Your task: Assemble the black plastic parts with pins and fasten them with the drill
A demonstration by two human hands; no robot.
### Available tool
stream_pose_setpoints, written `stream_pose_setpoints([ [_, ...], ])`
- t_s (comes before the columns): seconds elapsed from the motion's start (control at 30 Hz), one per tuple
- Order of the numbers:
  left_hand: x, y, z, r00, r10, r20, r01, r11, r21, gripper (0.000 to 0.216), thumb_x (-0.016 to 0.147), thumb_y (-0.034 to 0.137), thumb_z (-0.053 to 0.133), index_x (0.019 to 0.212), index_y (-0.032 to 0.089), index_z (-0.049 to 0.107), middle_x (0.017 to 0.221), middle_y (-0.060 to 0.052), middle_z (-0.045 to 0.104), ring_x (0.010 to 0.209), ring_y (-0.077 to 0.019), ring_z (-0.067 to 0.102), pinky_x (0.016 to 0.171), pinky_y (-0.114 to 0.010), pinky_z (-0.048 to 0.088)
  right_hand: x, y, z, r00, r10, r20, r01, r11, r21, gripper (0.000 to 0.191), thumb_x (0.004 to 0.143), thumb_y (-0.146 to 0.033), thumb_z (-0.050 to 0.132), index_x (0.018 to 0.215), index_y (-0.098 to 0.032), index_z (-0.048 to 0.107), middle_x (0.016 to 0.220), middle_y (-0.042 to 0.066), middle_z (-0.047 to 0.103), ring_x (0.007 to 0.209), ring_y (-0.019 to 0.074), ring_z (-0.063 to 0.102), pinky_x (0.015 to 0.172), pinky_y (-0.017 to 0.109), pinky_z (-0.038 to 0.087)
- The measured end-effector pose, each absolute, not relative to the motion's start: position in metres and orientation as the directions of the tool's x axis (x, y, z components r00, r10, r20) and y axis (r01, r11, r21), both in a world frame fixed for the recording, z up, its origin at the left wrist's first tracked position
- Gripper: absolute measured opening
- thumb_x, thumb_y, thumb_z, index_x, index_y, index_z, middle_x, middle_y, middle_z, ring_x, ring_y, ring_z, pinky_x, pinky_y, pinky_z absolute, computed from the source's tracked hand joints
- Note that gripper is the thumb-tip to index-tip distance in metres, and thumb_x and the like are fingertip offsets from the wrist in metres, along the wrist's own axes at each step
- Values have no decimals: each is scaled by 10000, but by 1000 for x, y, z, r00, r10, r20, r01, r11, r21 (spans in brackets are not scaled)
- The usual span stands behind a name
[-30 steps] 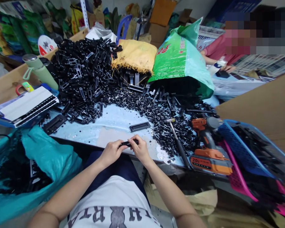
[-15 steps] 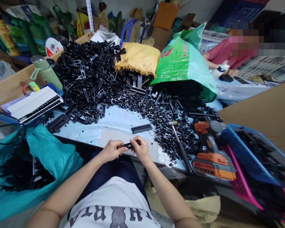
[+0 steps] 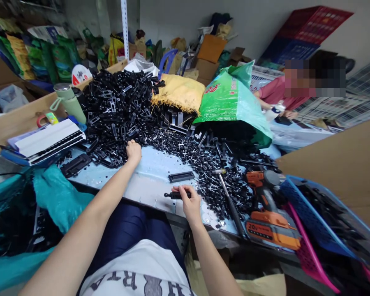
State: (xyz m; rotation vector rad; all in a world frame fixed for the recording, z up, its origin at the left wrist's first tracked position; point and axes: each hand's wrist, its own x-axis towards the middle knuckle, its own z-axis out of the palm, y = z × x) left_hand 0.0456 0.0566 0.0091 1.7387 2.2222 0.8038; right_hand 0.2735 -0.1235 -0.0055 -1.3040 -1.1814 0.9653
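Note:
My right hand [image 3: 191, 202] pinches a slim black plastic part [image 3: 172, 195] with a knobbed end pointing left, held over the table's front edge. My left hand [image 3: 133, 151] is stretched forward to the near right edge of a heap of black plastic clips [image 3: 111, 102]. Its fingers are curled downward, and whatever lies between them is hidden. A ribbed black plastic piece [image 3: 181, 176] lies on the pale blue table surface [image 3: 154, 166], just beyond my right hand. To its right spreads a pile of small black pieces with metal pins [image 3: 212, 181].
A hammer [image 3: 231, 201] and an orange cordless drill [image 3: 271, 218] lie at right, beside a blue basket [image 3: 323, 213]. Behind the piles are yellow [image 3: 179, 92] and green sacks [image 3: 225, 102]. A teal sack [image 3: 54, 201] stands at left. Another person [image 3: 280, 90] sits far right.
My left hand has let go of the black part and moved forward and left to the heap. My right hand keeps the part, now slightly lower and farther right. The view has tilted up.

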Motion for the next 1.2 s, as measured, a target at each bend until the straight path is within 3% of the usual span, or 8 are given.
stream_pose_setpoints([
  [0.1,55,39,-1,-210,956,205,852,77,517,240,901,77,321,872,33,555,1032,-148,552,1011,-177,494,825,-292,412,273,-119,-9,201,978,60,10,59,-998,298,756,-411,638,922,-169,581,849,54,684,714,165,665,723,329,532],
  [0.2,71,8,-6,-88,979,185,856,-21,517,145,885,150,433,875,69,552,887,-94,596,853,-151,539,747,-257,419,273,-109,-9,179,983,25,42,18,-999,355,724,-418,661,954,-158,592,728,16,654,488,95,566,536,255,494],
  [0.33,98,-49,-6,275,952,137,733,-300,611,86,848,173,489,877,151,567,769,-28,616,716,-139,562,670,-234,419,272,-93,-6,-30,988,-151,47,-149,-988,543,701,-480,649,1132,-173,527,612,-42,614,325,51,409,327,184,332],
  [0.4,107,-74,-3,414,898,150,605,-395,691,124,861,183,447,881,170,569,821,-39,625,768,-155,578,707,-258,427,269,-89,-4,-157,969,-190,22,-189,-982,476,693,-485,650,1027,-155,571,529,-54,576,322,54,407,311,169,303],
  [0.57,109,-99,3,417,908,-45,291,-86,953,269,878,393,419,898,158,549,718,-17,612,617,-129,581,616,-252,452,266,-89,0,-43,987,-152,-188,-157,-969,356,727,-516,582,802,-171,538,428,-67,519,293,57,388,311,161,276],
  [0.7,103,-99,7,465,868,-173,138,121,983,354,824,485,482,766,141,546,534,29,536,416,-82,478,454,-204,389,269,-96,8,-81,991,-108,-90,-115,-989,340,671,-445,683,820,-182,529,461,-75,530,330,55,398,332,159,286],
  [0.93,99,-110,20,331,943,-41,369,-89,925,347,832,434,507,672,144,610,479,33,513,433,-75,459,454,-189,346,269,-111,11,-65,998,-12,94,-5,-996,308,689,-407,691,838,-190,531,518,-67,542,357,49,410,356,168,322],
  [1.2,88,-118,33,502,865,-7,211,-114,971,310,829,416,532,753,134,635,479,31,515,403,-66,439,426,-182,341,273,-123,6,-252,963,-101,-122,-135,-983,395,697,-511,652,874,-179,530,509,-41,586,322,55,415,314,162,297],
])
